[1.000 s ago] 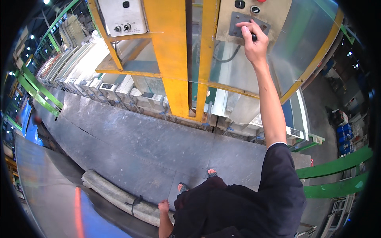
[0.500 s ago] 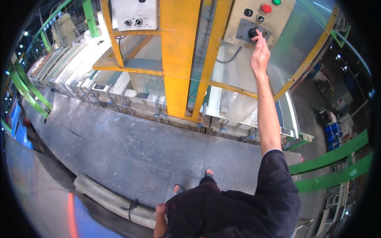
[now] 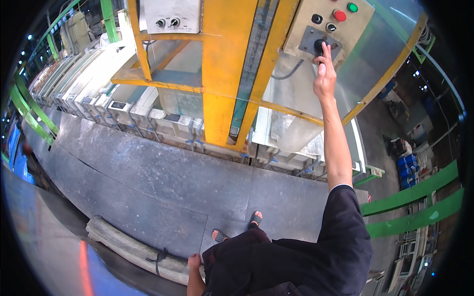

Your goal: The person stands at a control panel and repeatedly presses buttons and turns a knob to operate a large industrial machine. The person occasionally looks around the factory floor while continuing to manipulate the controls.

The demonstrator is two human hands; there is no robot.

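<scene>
My right arm reaches up to a beige control panel on the yellow frame. There my right hand has its fingers on a black joystick knob, index and middle finger lying along it and the others curled. The knob rises from a grey square plate. Above it sit a black rocker switch, a rotary selector switch, a red button and a green button. My left hand hangs low at my side, fingers curled closed, near a long grey roll tied with a black strap.
A yellow steel column stands in front of me, with a second switch box to its left. Rows of white tanks run off to the left. Green railings bound the right side of the grey walkway.
The view has shifted slightly, so the panel appears a little lower and further right. My right hand stays at the knob, its two fingers now straighter. My left hand stays low at my side.
</scene>
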